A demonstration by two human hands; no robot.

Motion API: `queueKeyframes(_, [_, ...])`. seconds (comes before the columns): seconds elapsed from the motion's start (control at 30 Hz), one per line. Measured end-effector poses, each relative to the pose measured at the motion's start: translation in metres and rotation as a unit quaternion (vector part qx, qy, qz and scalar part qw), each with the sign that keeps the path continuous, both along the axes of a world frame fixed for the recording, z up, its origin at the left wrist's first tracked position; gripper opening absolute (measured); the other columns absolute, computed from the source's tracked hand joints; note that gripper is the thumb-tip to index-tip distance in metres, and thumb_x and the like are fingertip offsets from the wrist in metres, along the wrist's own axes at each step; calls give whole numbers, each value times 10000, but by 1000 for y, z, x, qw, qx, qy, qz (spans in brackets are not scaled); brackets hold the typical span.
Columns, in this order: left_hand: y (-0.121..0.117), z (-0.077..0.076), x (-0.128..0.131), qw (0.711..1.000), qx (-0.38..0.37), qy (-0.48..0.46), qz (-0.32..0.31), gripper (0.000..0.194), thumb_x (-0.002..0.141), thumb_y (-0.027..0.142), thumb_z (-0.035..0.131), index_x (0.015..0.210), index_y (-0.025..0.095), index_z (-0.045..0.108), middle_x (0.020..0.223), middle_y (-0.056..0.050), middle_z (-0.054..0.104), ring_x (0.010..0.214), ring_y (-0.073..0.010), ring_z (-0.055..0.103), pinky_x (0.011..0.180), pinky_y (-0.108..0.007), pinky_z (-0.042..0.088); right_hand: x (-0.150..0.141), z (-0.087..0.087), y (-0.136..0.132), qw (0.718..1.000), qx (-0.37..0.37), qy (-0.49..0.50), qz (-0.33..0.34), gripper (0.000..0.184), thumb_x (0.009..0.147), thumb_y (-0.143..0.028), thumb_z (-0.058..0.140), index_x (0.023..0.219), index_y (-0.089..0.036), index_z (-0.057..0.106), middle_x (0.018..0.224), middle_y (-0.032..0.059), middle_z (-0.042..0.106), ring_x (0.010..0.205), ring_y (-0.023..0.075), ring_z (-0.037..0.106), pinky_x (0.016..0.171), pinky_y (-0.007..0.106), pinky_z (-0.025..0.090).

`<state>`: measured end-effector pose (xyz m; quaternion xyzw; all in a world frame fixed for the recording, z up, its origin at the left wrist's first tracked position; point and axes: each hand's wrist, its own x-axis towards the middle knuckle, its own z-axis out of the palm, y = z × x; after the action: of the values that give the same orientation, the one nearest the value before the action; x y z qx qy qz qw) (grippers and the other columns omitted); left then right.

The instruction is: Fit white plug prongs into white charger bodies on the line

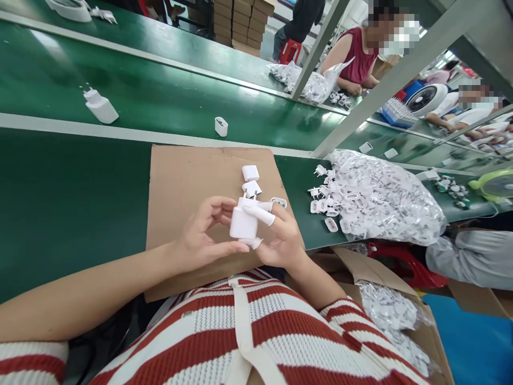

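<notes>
A white two-pin power adapter is held up between my hands over a cardboard sheet, its pins pointing away from me. My right hand, with white covers on some fingertips, grips it near the pin end. Curled round the other side is my left hand, its thumb along the bottom; the far fingertips are partly hidden. Beyond the adapter, a white adapter housing and a white piece with pins lie on the cardboard. Beside my right fingers sits an open white shell.
A clear plastic bag of white plug parts spills onto the green bench at right. On the conveyor rest an adapter and an open housing. A slanted metal post rises ahead. Co-workers sit across the line.
</notes>
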<state>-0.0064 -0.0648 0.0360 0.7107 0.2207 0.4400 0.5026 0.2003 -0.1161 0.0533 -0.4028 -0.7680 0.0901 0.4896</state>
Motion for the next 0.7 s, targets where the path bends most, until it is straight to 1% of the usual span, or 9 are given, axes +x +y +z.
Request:
queueKeyframes(0.07, [4,2,-2,993,119,-6,13,726,747,241,902,1386,254,558,1299,-126,641,1099,-243,682,906,-351,633,0,4,1,1000,-1,17,11,626,777,-169,675,1391,-260,592,1224,123,676,1062,264,681,899,430,583])
queueKeyframes(0.13, [6,7,-4,982,187,12,8,652,805,234,858,1393,244,576,1313,-133,640,1177,-255,651,972,-359,610,0,7,0,1000,6,26,14,610,787,-191,679,1387,-263,594,1230,122,682,1057,265,689,890,429,590])
queueKeyframes(0.27, [3,17,-7,967,251,31,33,641,834,271,836,1413,220,567,1270,-129,678,1182,-256,654,1055,-378,564,-2,10,-5,999,16,34,2,588,800,-221,671,1381,-276,597,1242,114,687,1042,271,703,852,427,606])
queueKeyframes(0.4, [0,15,-6,946,309,35,86,618,838,296,833,1393,189,583,1186,-121,709,1069,-232,690,954,-341,602,-4,9,-5,998,-9,59,30,586,789,-194,685,1366,-264,613,1247,112,688,1059,269,693,872,424,598])
queueKeyframes(0.47, [2,12,-5,941,322,37,94,605,827,286,843,1374,194,600,1158,-110,721,1032,-223,698,932,-332,607,-3,6,-3,997,-32,56,32,566,806,-202,678,1364,-265,610,1239,110,688,1058,263,690,882,424,595])
queueKeyframes(0.53, [5,9,-3,957,278,36,72,569,829,263,840,1349,218,613,1191,-104,714,1064,-232,695,960,-351,602,-3,3,-1,998,-36,44,9,562,822,-206,663,1375,-271,595,1251,108,681,1079,262,682,905,429,589])
queueKeyframes(0.57, [7,9,-1,973,225,28,47,552,827,263,839,1331,233,615,1229,-103,698,1091,-240,691,968,-364,603,-3,1,-1,999,-28,33,-7,567,822,-200,660,1380,-270,592,1261,112,675,1098,266,674,922,433,583])
queueKeyframes(0.63, [10,12,3,998,65,4,6,475,834,294,827,1255,264,609,1258,-88,674,1097,-246,692,920,-367,625,-2,-3,3,1000,-11,-7,-26,568,816,-183,660,1374,-269,603,1257,119,669,1131,277,657,947,437,570])
queueKeyframes(0.7, [15,18,5,994,-106,11,-3,417,829,343,824,1167,276,590,1185,-67,681,1032,-234,708,833,-346,643,4,-5,11,997,-18,-69,-11,564,826,-200,673,1380,-279,606,1219,111,683,1152,283,641,976,436,554])
